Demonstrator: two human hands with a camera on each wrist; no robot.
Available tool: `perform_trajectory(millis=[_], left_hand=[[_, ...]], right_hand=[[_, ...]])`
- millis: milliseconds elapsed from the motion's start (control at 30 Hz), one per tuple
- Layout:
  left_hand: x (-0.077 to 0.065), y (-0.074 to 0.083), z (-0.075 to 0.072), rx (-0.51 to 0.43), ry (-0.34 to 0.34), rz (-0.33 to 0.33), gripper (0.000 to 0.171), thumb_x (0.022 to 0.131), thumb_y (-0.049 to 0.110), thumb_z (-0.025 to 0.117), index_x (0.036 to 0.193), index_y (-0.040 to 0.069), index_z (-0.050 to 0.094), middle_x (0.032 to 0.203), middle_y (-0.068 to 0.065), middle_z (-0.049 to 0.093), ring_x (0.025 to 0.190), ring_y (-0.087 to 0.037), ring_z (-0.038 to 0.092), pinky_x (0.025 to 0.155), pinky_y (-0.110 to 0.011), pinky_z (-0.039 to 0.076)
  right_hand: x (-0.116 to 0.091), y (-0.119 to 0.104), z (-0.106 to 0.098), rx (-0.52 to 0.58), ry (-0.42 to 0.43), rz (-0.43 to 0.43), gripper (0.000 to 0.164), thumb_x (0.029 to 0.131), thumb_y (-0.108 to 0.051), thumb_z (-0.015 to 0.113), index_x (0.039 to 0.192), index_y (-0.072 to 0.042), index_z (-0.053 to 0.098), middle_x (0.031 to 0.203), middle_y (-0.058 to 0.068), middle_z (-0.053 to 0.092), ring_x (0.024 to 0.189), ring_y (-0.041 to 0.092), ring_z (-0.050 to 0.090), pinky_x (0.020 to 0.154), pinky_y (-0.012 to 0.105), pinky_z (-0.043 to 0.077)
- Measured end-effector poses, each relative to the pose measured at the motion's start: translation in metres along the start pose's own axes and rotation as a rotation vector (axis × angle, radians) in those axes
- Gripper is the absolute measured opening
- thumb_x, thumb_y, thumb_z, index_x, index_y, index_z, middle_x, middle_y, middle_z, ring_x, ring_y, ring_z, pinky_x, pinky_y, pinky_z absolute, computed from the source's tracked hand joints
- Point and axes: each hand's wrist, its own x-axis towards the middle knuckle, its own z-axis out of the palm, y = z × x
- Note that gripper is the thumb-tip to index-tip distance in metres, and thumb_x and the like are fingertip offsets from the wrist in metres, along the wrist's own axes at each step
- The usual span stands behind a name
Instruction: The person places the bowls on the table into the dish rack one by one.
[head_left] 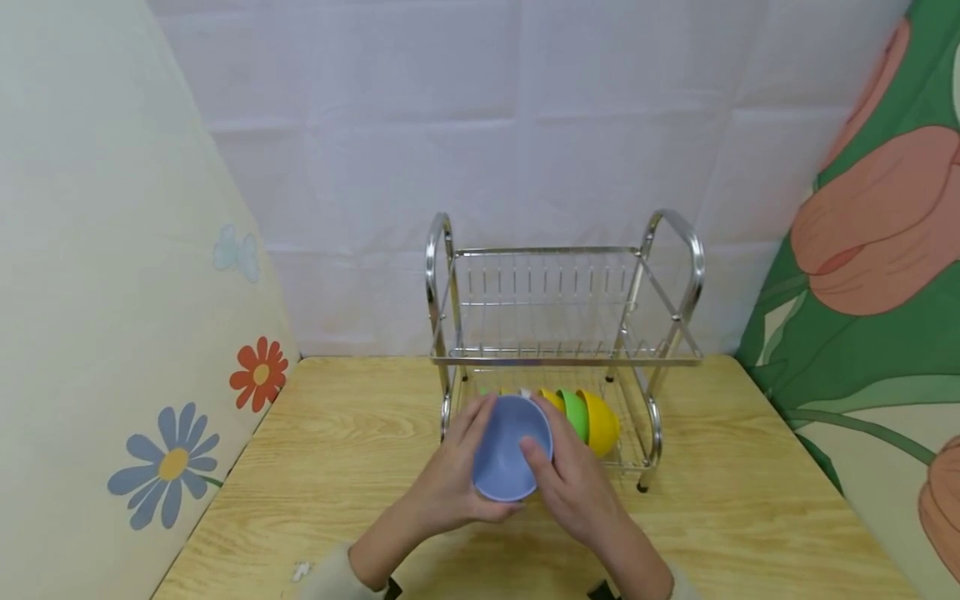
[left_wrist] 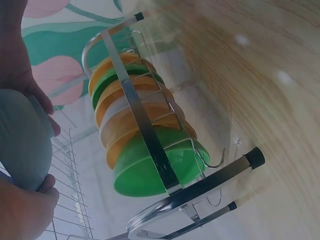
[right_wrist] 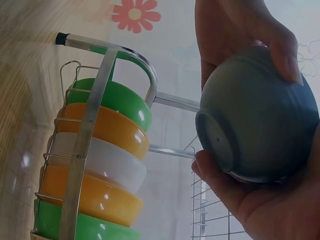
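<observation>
A blue bowl [head_left: 504, 454] is held up in front of the rack, its hollow turned to the head camera. My left hand [head_left: 447, 479] grips its left side, and my right hand [head_left: 573, 479] grips its right side with the thumb over the rim. In the right wrist view the underside of the blue bowl [right_wrist: 255, 120] and its foot ring face the camera. Behind it, yellow, green and white bowls stand on edge in a row on the lower tier; a green bowl [left_wrist: 160, 162] is at one end, a yellow bowl [head_left: 602, 423] at the other.
The two-tier metal dish rack [head_left: 566, 362] stands on the wooden table [head_left: 360, 417] near the back wall. Its upper tier is a wire grid. A flowered panel [head_left: 172, 462] flanks the left side, and a tulip-patterned panel [head_left: 885, 217] flanks the right.
</observation>
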Motion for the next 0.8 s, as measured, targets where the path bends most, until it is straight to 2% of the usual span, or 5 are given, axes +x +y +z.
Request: perform_trajectory(millis=[167,433,667,800], left_hand=[[0.001,0.001,0.003,0.004,-0.009,-0.010,0.137,0.057,0.040,0.096,0.164,0.017,0.014,0.160,-0.013,0.028,0.135,-0.033,0.046,0.096,-0.044,0.055],[0.004,0.003,0.011,0.028,-0.025,-0.028,0.134,0.058,0.043,0.096,0.163,0.013,0.018,0.161,-0.014,0.026,0.138,-0.034,0.043,0.097,-0.045,0.055],[0.007,0.003,0.023,0.005,-0.068,-0.126,0.137,0.060,0.048,0.095,0.164,0.019,0.011,0.163,-0.010,0.023,0.136,-0.031,0.045,0.099,-0.045,0.054],[0.010,0.004,0.026,-0.019,-0.108,-0.162,0.137,0.062,0.056,0.093,0.164,0.023,0.007,0.165,-0.009,0.020,0.135,-0.028,0.045,0.100,-0.045,0.052]], right_hand=[[0.001,-0.002,-0.001,0.017,-0.010,0.019,0.051,0.106,-0.026,0.053,0.154,-0.014,0.039,0.145,0.010,0.053,0.115,0.024,0.062,0.088,0.044,0.058],[0.001,0.002,-0.003,0.008,-0.014,0.026,0.048,0.107,-0.025,0.051,0.153,-0.014,0.040,0.145,0.009,0.053,0.116,0.024,0.061,0.088,0.044,0.058],[0.004,0.008,-0.006,-0.079,0.006,-0.050,0.044,0.108,-0.025,0.047,0.150,-0.011,0.044,0.146,0.009,0.054,0.119,0.026,0.060,0.092,0.048,0.056],[0.008,0.012,-0.009,-0.166,0.038,-0.104,0.041,0.107,-0.023,0.046,0.146,-0.010,0.050,0.139,0.008,0.059,0.112,0.023,0.064,0.085,0.042,0.059]])
